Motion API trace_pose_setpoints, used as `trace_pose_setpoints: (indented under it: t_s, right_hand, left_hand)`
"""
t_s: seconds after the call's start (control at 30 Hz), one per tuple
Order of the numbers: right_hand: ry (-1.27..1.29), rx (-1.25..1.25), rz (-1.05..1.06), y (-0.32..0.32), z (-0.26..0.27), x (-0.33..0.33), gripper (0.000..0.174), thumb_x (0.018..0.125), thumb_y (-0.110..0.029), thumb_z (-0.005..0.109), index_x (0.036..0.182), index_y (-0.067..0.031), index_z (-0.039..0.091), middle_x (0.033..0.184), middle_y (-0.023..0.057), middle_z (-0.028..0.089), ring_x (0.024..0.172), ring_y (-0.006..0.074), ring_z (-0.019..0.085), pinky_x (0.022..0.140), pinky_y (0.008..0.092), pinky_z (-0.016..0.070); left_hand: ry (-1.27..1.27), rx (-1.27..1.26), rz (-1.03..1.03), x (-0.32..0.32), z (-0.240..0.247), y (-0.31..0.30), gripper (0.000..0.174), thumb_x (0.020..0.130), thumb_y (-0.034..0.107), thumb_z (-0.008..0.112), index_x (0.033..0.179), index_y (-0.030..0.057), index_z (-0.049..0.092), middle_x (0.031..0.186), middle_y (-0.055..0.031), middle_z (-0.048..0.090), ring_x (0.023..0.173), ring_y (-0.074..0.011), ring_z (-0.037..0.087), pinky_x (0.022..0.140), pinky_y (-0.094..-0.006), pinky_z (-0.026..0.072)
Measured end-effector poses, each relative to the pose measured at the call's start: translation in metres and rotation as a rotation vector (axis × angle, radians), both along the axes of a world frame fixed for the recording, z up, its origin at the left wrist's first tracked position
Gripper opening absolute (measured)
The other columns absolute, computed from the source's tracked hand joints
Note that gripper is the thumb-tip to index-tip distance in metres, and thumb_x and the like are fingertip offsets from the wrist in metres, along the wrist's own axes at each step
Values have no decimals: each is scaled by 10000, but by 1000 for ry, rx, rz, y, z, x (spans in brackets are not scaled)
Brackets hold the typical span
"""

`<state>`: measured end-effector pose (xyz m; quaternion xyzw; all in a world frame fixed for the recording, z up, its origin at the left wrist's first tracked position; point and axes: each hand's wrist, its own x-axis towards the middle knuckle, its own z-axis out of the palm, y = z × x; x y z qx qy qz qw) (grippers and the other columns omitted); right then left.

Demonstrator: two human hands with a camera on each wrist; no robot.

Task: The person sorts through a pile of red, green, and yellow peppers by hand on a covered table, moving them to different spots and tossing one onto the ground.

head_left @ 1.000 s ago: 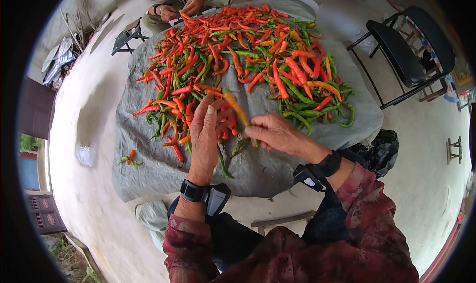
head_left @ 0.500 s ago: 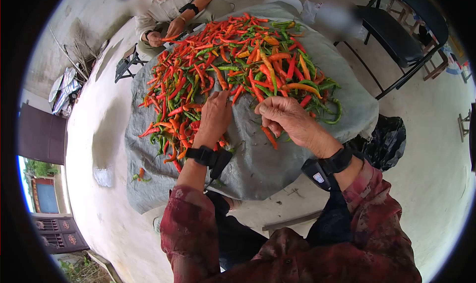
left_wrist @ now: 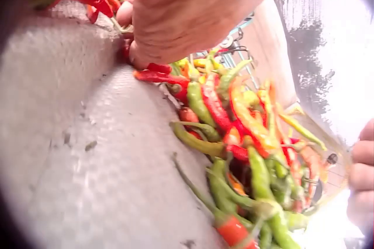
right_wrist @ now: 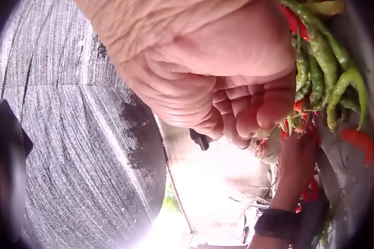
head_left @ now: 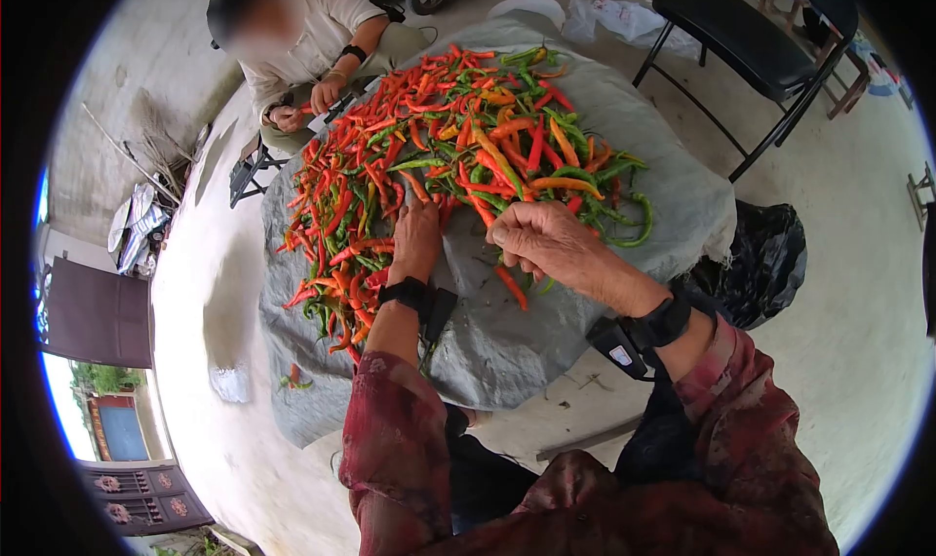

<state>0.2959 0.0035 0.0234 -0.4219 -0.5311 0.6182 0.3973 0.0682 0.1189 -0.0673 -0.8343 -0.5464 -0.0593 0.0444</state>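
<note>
A big heap of red, orange and green chili peppers [head_left: 390, 117] covers the grey sheet [head_left: 507, 351] on the table. My left hand [head_left: 417, 242] reaches to the near edge of the heap, fingertips right at an orange chili; in the left wrist view the thumb and a fingertip are among red chilies, and I cannot tell whether they grip one. Over the front of the right-hand chilies hovers my right hand [head_left: 551, 244], fingers curled in toward the palm, with no chili showing in it. A red-orange chili [head_left: 511, 289] lies just below that hand.
Across the table at the left sits another person [head_left: 302, 30], whose hands [head_left: 307, 108] are at the heap's edge. A black folding chair [head_left: 731, 44] stands at the right. A black plastic bag [head_left: 765, 264] hangs beside the table's right side.
The orange-green chili that was between my hands has gone from them. My left hand has moved forward to the heap, and my right hand forward to the right-hand chilies. The head view has turned.
</note>
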Motion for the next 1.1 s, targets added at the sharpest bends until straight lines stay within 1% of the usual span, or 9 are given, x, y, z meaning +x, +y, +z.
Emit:
trace_pose_setpoints:
  t_s: [0.27,0.33,0.37,0.4,0.47,0.7,0.83,1.0,1.1]
  right_hand:
    - [-87,-4,97,-2,-14,-8,277,908,-286,558,941,-16,612,695,1,569,576,37,492,491,192,404]
    - [-104,2,150,-1,-24,-18,287,908,-296,556,938,-15,612,698,5,575,580,42,499,491,194,408]
    - [-128,-21,182,-3,-29,-24,297,910,-304,554,935,-14,611,706,9,580,584,46,505,490,198,413]
    - [-155,-45,210,-3,-34,-28,307,912,-313,551,933,-13,611,714,14,585,588,51,512,490,202,418]
    - [-115,-66,208,-4,-42,-42,317,909,-313,556,888,0,603,686,21,575,546,59,507,462,206,410]
    - [175,-176,91,7,-60,-77,321,892,-328,589,804,-20,602,614,8,528,489,58,486,424,207,384]
    - [5,30,93,13,-49,-84,332,886,-335,599,778,-22,593,585,1,508,475,57,482,418,198,381]
    - [41,-262,151,10,-55,-89,312,867,-331,623,821,-23,603,610,-4,537,501,47,497,409,195,382]
    - [70,-403,144,12,-53,-87,288,861,-332,638,833,-50,588,678,-20,548,561,42,506,464,188,391]
  left_hand:
    - [-416,-157,-147,-18,40,-94,188,779,11,575,966,-8,567,831,-162,581,787,-297,601,706,-402,483]
    - [-884,-429,114,-21,43,-115,151,849,59,566,986,-4,555,838,-95,587,743,-179,584,706,-319,478]
    - [-1186,-529,92,-21,43,-124,154,913,123,547,1020,13,548,872,-30,586,778,-91,549,733,-256,462]
    - [-1198,-528,96,-19,43,-130,154,913,123,547,1020,13,548,872,-30,586,778,-91,549,733,-256,462]
    - [-1635,-607,66,-16,41,-141,149,937,145,529,1029,30,548,907,-1,593,812,-86,553,772,-251,458]
    - [-1601,-697,-13,-25,37,-145,181,932,129,522,1084,34,546,1023,-32,598,969,-123,563,883,-288,447]
    - [-1609,-692,-7,-32,45,-149,169,916,125,543,1060,36,550,1006,-25,595,969,-115,558,871,-290,451]
    - [-1572,-669,5,-36,40,-151,124,890,55,542,1013,40,547,963,-3,567,865,-100,527,781,-247,428]
    - [-1041,-400,-225,-33,51,-150,183,793,-3,602,969,25,562,963,-105,552,843,-231,567,727,-297,476]
